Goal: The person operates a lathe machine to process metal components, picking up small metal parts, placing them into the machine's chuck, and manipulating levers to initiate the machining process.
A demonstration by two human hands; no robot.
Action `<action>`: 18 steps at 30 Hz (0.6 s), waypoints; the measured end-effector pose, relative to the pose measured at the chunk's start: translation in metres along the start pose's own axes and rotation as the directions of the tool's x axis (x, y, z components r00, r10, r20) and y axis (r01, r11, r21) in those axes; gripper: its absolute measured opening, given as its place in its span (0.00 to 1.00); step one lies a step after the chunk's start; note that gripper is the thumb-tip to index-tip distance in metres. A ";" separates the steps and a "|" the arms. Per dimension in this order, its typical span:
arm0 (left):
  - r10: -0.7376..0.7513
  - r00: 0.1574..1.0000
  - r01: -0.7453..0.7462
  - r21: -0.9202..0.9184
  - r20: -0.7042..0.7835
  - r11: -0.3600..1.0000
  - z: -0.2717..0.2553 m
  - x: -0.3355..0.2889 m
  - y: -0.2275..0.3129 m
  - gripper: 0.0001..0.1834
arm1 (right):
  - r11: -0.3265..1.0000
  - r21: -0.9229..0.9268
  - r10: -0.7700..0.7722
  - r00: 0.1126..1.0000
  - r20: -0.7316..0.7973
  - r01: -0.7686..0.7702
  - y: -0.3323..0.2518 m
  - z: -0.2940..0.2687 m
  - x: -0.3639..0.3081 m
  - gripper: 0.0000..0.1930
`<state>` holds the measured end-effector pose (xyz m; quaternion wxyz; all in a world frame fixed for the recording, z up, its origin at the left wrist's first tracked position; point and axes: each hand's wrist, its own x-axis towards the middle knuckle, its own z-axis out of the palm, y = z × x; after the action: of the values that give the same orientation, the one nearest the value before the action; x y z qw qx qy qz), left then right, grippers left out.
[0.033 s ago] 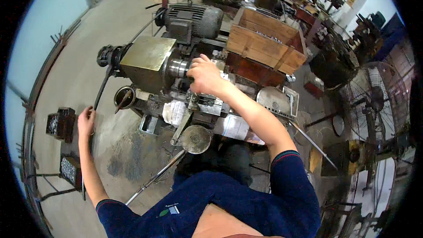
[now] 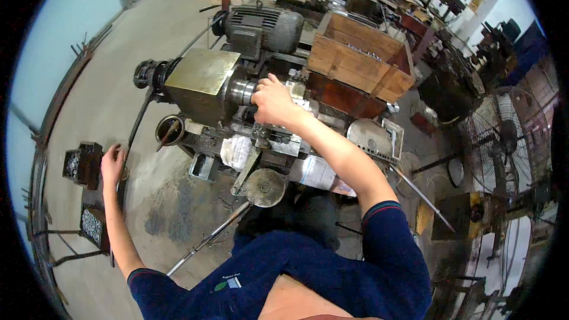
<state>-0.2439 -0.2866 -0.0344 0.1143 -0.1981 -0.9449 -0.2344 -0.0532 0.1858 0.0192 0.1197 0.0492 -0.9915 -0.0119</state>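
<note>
At the small lathe (image 2: 201, 92), my right hand (image 2: 274, 102) reaches over the tool area, just right of the shiny spindle nose (image 2: 242, 91). Its fingers bend down, closed at the spindle's end; whatever they grip is hidden beneath them. My left hand (image 2: 111, 163) is out to the left, fingers loosely bent and apart, with nothing visible in them. Beside it runs a long dark bar (image 2: 140, 120) that slants from the back of the headstock toward the floor; hand and bar look slightly apart.
A motor (image 2: 264, 26) sits behind the lathe, with a wooden crate (image 2: 361, 62) to its right. Boxes of small metal parts (image 2: 92, 225) stand at left. A round plate (image 2: 265, 188) and a white cloth (image 2: 236, 152) are in front. A fan (image 2: 507, 136) stands right.
My left hand has shifted slightly left, away from the bar. My right hand stays at the spindle's end. The whole view has shifted a little.
</note>
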 end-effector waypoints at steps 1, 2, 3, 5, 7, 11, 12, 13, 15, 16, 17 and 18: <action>-0.012 0.996 0.021 0.108 -0.087 0.994 -0.013 -0.015 -0.042 0.18 | 0.992 -0.122 0.033 0.989 0.144 -0.016 -0.009 0.006 0.017 0.13; -0.150 0.988 0.154 0.118 -0.042 0.981 -0.014 -0.035 -0.069 0.20 | 0.995 -0.101 0.029 0.986 0.162 -0.013 -0.015 0.012 0.026 0.13; -0.284 0.959 0.281 0.129 0.004 0.951 -0.006 -0.056 -0.087 0.22 | 0.996 -0.082 0.030 0.983 0.183 -0.015 -0.019 0.017 0.032 0.12; -0.392 0.914 0.403 0.341 -0.103 0.849 0.036 -0.082 -0.038 0.32 | 0.995 -0.091 0.070 0.974 0.215 -0.051 -0.007 0.025 0.032 0.11; -0.376 0.922 0.386 0.274 -0.094 0.881 0.040 -0.105 0.017 0.31 | 0.995 -0.091 0.070 0.973 0.218 -0.051 -0.004 0.031 0.029 0.11; -0.367 0.929 0.368 0.230 -0.045 0.901 0.034 -0.117 0.067 0.26 | 0.996 -0.048 0.087 0.978 0.191 -0.079 0.005 0.035 0.027 0.10; -0.327 0.943 0.332 0.219 -0.060 0.917 0.037 -0.119 0.070 0.25 | 0.995 -0.062 0.086 0.984 0.157 -0.077 0.004 0.036 0.024 0.11; -0.323 0.946 0.319 0.216 -0.015 0.923 0.035 -0.119 0.059 0.24 | 0.993 -0.084 0.095 0.969 0.226 -0.077 -0.001 0.031 0.025 0.12; -0.191 0.978 0.179 0.144 0.081 0.973 0.033 -0.109 0.046 0.22 | 0.987 -0.148 0.089 0.970 0.227 -0.056 -0.003 0.012 0.021 0.13; -0.127 0.974 0.103 0.133 0.185 0.986 0.023 -0.100 0.048 0.20 | 0.991 -0.114 0.092 0.984 0.152 -0.075 0.004 0.000 0.016 0.14; -0.261 0.883 0.303 -0.048 0.391 0.952 0.018 -0.091 0.038 0.16 | 0.990 -0.111 0.096 0.994 0.060 -0.089 0.013 -0.011 0.012 0.14; -0.261 0.869 0.360 -0.175 0.419 0.917 0.024 -0.083 0.029 0.14 | 0.989 -0.109 0.098 0.995 -0.033 -0.101 0.027 -0.024 0.004 0.13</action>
<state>-0.1603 -0.2778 -0.0686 -0.1398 -0.0975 -0.9314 -0.3217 -0.0539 0.2115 0.0443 0.1363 -0.0069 -0.9888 -0.0603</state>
